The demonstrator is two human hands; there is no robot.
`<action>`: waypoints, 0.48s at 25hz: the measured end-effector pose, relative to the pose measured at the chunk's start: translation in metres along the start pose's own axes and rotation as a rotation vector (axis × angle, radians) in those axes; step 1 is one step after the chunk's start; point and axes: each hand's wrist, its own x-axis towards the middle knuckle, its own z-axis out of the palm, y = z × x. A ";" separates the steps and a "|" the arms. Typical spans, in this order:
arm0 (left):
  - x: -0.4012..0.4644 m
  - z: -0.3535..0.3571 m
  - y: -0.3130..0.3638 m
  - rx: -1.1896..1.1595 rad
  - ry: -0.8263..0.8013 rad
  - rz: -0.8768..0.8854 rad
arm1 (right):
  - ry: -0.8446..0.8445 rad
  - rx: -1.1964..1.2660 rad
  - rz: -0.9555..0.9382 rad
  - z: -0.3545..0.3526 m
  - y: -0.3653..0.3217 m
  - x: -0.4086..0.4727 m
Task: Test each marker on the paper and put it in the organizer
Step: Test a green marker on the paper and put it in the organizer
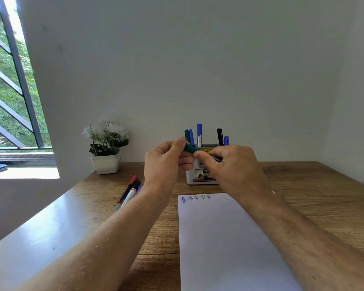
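White paper [229, 238] with blue test scribbles along its far edge lies on the wooden desk [313, 198]. Above it, the left hand [168, 158] and right hand [231, 162] both grip a green marker [190, 148]. Two markers [129, 192] lie left. The white organizer [200, 177] beyond holds five upright markers before a white wall [198, 70].

We see soft daylight from the window [8, 80] at far left (blown out up top), glare on the table [51, 223] nearby, and wide-angle bending at the edges.
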 end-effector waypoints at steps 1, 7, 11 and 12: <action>0.000 0.000 0.000 -0.008 -0.005 0.001 | 0.001 -0.011 0.011 -0.001 0.001 0.001; 0.005 -0.004 0.004 -0.219 0.049 -0.030 | -0.012 0.088 0.116 0.001 0.015 -0.001; 0.008 -0.009 0.006 -0.371 0.048 -0.120 | 0.017 0.425 0.221 0.001 0.014 0.000; 0.007 -0.008 0.006 -0.368 0.050 -0.136 | 0.020 0.482 0.225 0.000 0.011 0.001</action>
